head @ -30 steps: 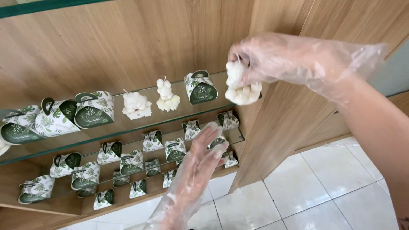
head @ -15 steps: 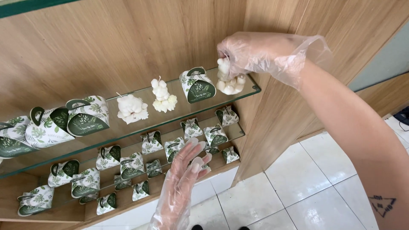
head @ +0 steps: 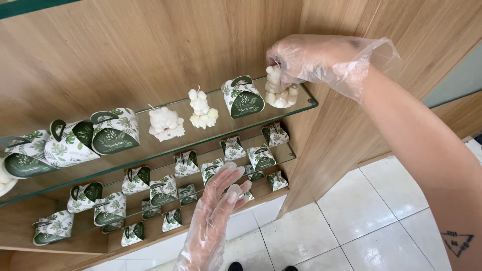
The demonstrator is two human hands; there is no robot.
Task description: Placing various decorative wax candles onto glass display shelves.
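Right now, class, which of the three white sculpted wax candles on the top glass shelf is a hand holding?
The rightmost white candle, gripped by the gloved right hand; the others stand untouched.

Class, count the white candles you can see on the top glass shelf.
3, perhaps more: one in the right hand at the shelf's right end, two mid-shelf. A white shape at the left edge may be another.

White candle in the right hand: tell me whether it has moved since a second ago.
Yes. The white candle has come down onto the top glass shelf, beside the green leaf-print box.
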